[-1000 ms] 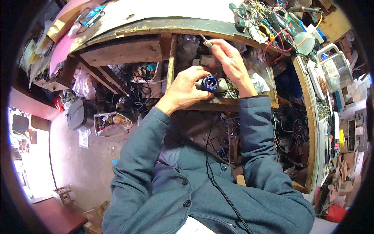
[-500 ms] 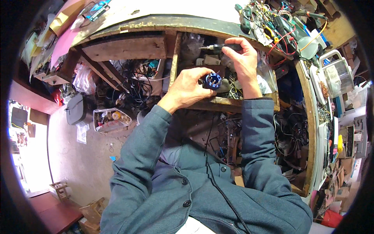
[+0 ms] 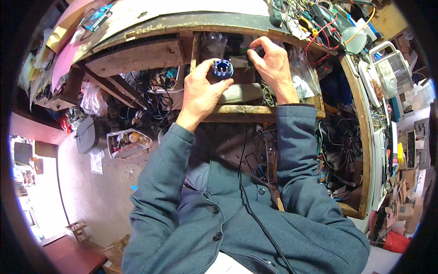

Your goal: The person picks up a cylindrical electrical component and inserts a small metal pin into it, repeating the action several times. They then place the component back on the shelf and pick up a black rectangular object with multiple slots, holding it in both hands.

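My left hand [image 3: 199, 93] has its thumb and fingers closed round the sides of a small blue ring-shaped part [image 3: 223, 69]. Several short prongs stand up round its rim, with gaps between them and a hollow middle. Just to the right and a little higher, my right hand [image 3: 275, 66] is bent at the fingers over a dark-handled screwdriver [image 3: 246, 54]. Its handle barely stands out from the dark drawer behind, and its tip cannot be made out. Both hands are above the open drawer, and the blue part and the screwdriver are apart.
An open wooden drawer [image 3: 246, 109] holding parts and plastic bags lies under my hands. The worktop [image 3: 196, 10] runs along the far side, with tangled wires [image 3: 326, 25] at its right. A clear plastic container [image 3: 392, 73] stands right; a parts bin [image 3: 129, 142] sits on the floor left.
My left hand has moved left and farther away with the blue part, whose prongs now point upward. My right hand has moved slightly left, and the screwdriver's metal shaft no longer shows clearly.
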`<state>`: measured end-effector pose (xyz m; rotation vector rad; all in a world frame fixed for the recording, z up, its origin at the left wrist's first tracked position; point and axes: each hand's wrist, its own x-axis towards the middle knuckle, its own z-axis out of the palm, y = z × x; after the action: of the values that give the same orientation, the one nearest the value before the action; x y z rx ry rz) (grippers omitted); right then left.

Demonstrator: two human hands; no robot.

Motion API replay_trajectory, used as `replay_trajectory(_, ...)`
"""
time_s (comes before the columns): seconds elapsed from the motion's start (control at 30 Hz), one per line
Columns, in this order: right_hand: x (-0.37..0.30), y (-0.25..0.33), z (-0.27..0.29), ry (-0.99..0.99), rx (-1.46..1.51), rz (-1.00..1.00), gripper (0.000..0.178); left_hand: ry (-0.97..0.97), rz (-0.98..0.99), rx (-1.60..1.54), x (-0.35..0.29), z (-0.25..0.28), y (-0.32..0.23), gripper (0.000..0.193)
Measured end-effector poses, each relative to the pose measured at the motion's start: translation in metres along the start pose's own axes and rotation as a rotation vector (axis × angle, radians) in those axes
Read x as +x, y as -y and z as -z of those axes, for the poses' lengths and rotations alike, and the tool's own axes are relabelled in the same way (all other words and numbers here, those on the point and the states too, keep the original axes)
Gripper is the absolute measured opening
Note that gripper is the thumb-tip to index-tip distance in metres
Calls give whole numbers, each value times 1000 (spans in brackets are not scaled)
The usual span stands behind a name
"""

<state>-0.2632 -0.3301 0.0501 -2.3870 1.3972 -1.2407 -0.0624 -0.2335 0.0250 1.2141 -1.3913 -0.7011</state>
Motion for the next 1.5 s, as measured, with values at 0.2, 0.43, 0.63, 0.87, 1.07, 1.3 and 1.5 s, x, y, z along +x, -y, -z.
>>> replay_trajectory(0.2,0,3,5,120,10,-8,26,25,-43,85,0,1,5,43)
replay_trajectory(0.43,3,0,7,68,915,-346,17,150,-45,-19,-1,5,-7,47)
replay_trajectory(0.63,0,16,4,366,1117,-351,41,271,-289,114,3,5,7,58)
replay_trajectory(0.87,-1,23,4,539,1113,-311,40,336,-174,-24,2,2,7,58)
replay_trajectory(1.07,0,21,3,278,1006,-337,19,376,-197,146,-1,4,-3,57)
replay_trajectory(1.3,-2,18,-5,77,754,-147,12,372,-225,196,1,2,1,55)
replay_trajectory(1.5,3,17,3,-54,1023,-152,8,388,-192,181,2,2,5,53)
